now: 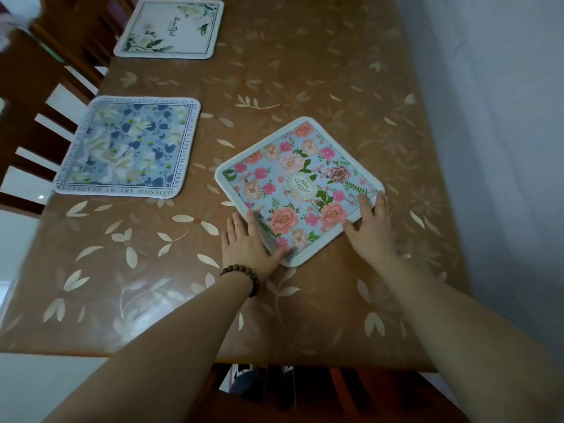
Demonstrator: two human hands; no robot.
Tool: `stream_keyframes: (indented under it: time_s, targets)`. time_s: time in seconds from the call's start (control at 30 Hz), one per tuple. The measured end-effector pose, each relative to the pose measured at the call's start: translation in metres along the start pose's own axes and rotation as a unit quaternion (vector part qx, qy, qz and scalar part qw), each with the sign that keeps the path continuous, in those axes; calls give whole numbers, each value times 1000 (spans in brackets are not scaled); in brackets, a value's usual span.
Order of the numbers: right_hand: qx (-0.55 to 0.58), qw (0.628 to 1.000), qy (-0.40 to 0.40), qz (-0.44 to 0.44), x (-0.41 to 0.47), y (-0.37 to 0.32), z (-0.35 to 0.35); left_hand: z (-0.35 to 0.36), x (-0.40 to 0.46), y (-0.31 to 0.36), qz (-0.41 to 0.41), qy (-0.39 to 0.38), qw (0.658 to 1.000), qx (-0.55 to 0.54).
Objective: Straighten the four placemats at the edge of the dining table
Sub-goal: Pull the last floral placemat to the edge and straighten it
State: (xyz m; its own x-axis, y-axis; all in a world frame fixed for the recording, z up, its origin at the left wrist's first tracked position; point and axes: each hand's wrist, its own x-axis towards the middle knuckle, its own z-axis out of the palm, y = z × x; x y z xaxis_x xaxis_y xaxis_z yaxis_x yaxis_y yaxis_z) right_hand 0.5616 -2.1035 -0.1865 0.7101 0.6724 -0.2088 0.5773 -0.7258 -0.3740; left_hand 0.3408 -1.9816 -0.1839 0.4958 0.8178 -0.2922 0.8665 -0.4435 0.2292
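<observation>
Clearly, 3 placemats showed on your brown dining table (305, 71), which wore a glossy cover printed with pale leaves. At the far left edge, beside the wooden chairs (45, 96), lay the white placemat (169, 28) with green and cream flowers, sitting roughly square to the table's side. Nearer you along that same edge lay the blue-grey placemat (128, 146) with white blossoms and a border of lettering, also roughly square to the edge. Further right, near the middle of the table, the pink floral placemat (300, 190) sat turned like a diamond, 1 corner pointing toward you. Your left hand (248, 242), a beaded bracelet (241, 277) on its wrist, lay flat and spread on the mat's lower left edge, thumb on the near corner. Your right hand (372, 227) lay flat with fingers apart on the lower right edge, gripping nothing.
</observation>
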Motion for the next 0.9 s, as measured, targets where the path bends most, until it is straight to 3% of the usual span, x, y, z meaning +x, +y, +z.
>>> stream_keyframes:
  time_s: [0.37, 0.9]
  targets:
    - [-24, 999, -23, -39, 70, 14, -10, 26, -4, 28, -22, -23, 999, 34]
    - [-27, 999, -41, 24, 0, -1, 1, 9, -15, -9, 17, 9, 997, -74]
